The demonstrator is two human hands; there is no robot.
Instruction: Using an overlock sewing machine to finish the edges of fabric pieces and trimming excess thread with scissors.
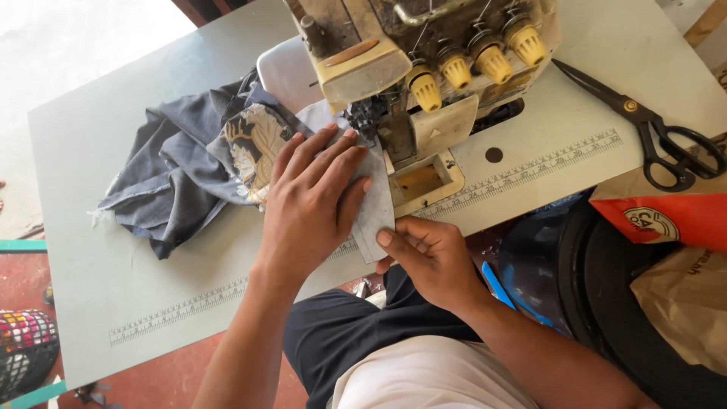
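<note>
My left hand (310, 201) lies flat, fingers spread, on a grey fabric piece (376, 204) just in front of the presser foot of a worn cream sewing machine (424, 68). My right hand (428, 254) pinches the near corner of that same grey strip at the table's front edge. Behind my left hand a bundle of dark grey cloth (178, 170) with a gold-printed patch (254, 144) is heaped to the machine's left.
Black scissors (651, 129) lie at the table's right side. A ruler strip (178, 309) runs along the grey table's (98, 250) front edge. An orange-and-white bag (666, 216) and a dark round tub (598, 280) sit to the right, below the table.
</note>
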